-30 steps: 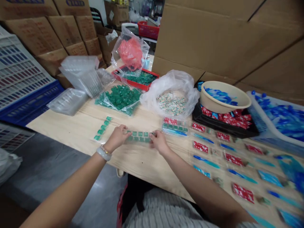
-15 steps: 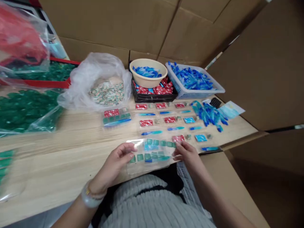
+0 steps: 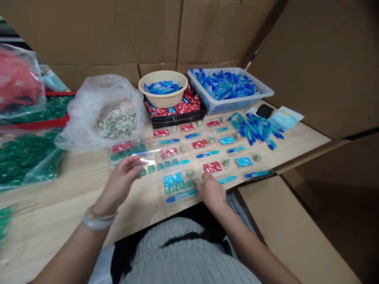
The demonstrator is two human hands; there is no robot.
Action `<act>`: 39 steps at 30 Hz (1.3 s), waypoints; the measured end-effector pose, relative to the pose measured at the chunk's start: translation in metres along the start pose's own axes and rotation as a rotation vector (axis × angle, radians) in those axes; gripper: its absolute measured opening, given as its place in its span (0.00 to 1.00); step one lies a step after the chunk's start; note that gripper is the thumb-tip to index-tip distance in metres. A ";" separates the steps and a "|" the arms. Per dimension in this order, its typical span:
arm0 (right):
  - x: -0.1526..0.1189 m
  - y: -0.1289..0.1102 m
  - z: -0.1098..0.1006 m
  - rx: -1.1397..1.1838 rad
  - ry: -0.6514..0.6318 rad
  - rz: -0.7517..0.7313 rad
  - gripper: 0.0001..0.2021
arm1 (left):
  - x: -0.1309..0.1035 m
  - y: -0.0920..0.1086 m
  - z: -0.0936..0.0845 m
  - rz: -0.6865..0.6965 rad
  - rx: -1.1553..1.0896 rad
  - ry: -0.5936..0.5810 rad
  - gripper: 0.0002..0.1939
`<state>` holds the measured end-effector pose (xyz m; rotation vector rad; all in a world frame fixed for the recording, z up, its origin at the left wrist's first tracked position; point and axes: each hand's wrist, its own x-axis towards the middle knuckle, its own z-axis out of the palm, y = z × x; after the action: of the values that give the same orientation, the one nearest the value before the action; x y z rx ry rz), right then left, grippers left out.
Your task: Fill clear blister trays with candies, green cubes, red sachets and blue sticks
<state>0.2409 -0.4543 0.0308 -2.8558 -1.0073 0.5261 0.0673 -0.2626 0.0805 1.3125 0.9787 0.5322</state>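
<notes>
My left hand [image 3: 126,179] pinches the left end of a clear plastic strip with green squares [image 3: 160,167], held up over the table and reaching across the laid-out sets. My right hand [image 3: 212,194] is closed at the right end of a second strip of green squares [image 3: 178,187]. That strip lies over a set with a blue patterned packet [image 3: 173,180], a small patterned square block [image 3: 189,173] and a blue pen-shaped piece [image 3: 182,195]. Just above my right fingers lies a red patterned packet [image 3: 212,167].
Behind the rows stand a beige bowl [image 3: 162,99] on a black box of packets [image 3: 177,119], and a white basket [image 3: 233,103] of blue pieces. To the left are a plastic bag [image 3: 103,85] of small patterned pieces and a bag of green pieces [image 3: 29,156]. Loose blue pieces [image 3: 256,128] lie right.
My hands have moved apart. One strip of green squares now rests on the blue-packet set; my left hand has carried the other up and left. The view has shifted a little.
</notes>
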 end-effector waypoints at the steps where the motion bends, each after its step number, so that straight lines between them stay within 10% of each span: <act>1: 0.001 0.000 -0.003 -0.015 0.001 -0.016 0.15 | 0.010 -0.006 0.013 0.011 -0.009 -0.033 0.18; 7: 0.041 -0.005 -0.027 0.113 0.282 -0.366 0.20 | 0.061 -0.034 0.063 0.135 0.120 -0.099 0.17; 10: 0.066 -0.013 -0.029 0.026 0.195 -0.535 0.20 | 0.072 -0.043 0.068 0.239 0.440 -0.029 0.13; 20: 0.083 -0.029 -0.023 -0.199 0.107 -0.634 0.15 | 0.032 -0.051 0.085 0.413 1.201 -0.051 0.21; 23: 0.086 -0.040 -0.031 -0.176 0.146 -0.660 0.12 | 0.017 -0.050 0.031 0.473 1.204 -0.027 0.25; 26: 0.076 -0.084 -0.025 0.073 0.099 -0.781 0.15 | -0.016 -0.050 -0.095 0.290 1.212 0.376 0.26; 29: 0.032 -0.167 -0.001 0.385 -0.345 -1.017 0.16 | -0.064 -0.058 -0.219 -0.286 1.215 0.830 0.37; 31: -0.003 -0.228 0.025 0.480 -0.778 -1.062 0.19 | -0.086 -0.072 -0.262 -0.524 1.201 0.773 0.45; 35: -0.044 -0.310 0.077 0.673 -1.007 -0.785 0.29 | -0.100 -0.100 -0.255 -0.550 1.258 0.618 0.49; 39: -0.047 -0.327 0.099 1.015 -1.166 -0.380 0.26 | -0.112 -0.113 -0.217 -0.373 1.322 0.538 0.48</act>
<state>-0.0223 -0.2328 0.0087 -1.2941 -0.8671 1.9844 -0.1933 -0.2582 0.0141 2.0783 2.1636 -0.1666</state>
